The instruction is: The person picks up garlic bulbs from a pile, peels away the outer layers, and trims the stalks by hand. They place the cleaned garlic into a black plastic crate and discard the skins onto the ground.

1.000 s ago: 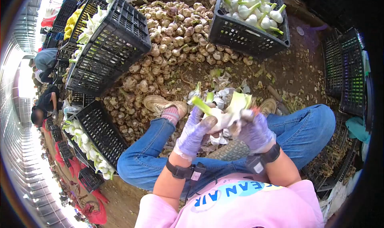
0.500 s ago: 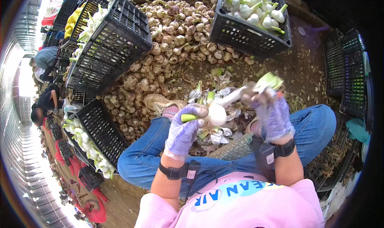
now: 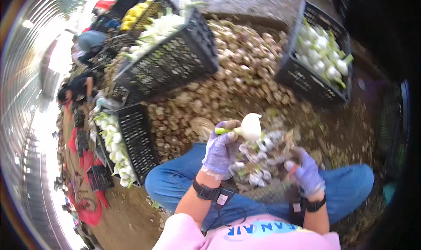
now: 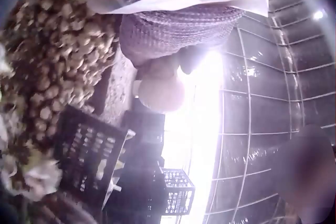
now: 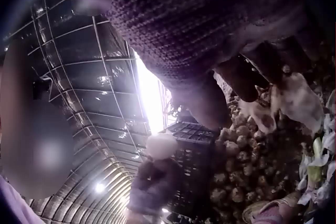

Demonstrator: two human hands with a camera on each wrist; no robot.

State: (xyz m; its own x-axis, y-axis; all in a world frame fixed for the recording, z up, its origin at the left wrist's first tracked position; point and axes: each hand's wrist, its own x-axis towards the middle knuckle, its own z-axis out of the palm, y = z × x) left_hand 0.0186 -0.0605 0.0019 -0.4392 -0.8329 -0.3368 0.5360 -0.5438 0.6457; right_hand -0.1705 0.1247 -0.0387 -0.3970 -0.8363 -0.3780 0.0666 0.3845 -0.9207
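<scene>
In the head view, my gloved left hand (image 3: 220, 153) grips a garlic stem, with the green cut end (image 3: 222, 130) poking out on one side and the white bulb (image 3: 251, 127) on the other. The left wrist view has the same bulb (image 4: 160, 95) below the glove (image 4: 178, 35). My right hand (image 3: 308, 173) is apart from it, lower right, over the loose skins (image 3: 258, 162); its thumb and fingers are spread. Pale peeled skin (image 5: 299, 100) is beside the right hand's fingers (image 5: 242, 85) in the right wrist view; whether it touches them is unclear.
Unpeeled garlic (image 3: 245, 52) is heaped ahead. Black crates with white garlic stand at the upper left (image 3: 175, 63), upper right (image 3: 302, 81) and left (image 3: 137, 140). Two people (image 3: 90, 41) bend over farther left. Crossed legs in jeans (image 3: 175, 175) frame the skins.
The left hand has raised the bulb and moved it away from the right hand. My right hand has moved down and no longer holds the leafy green piece. The head view has shifted and tilted.
</scene>
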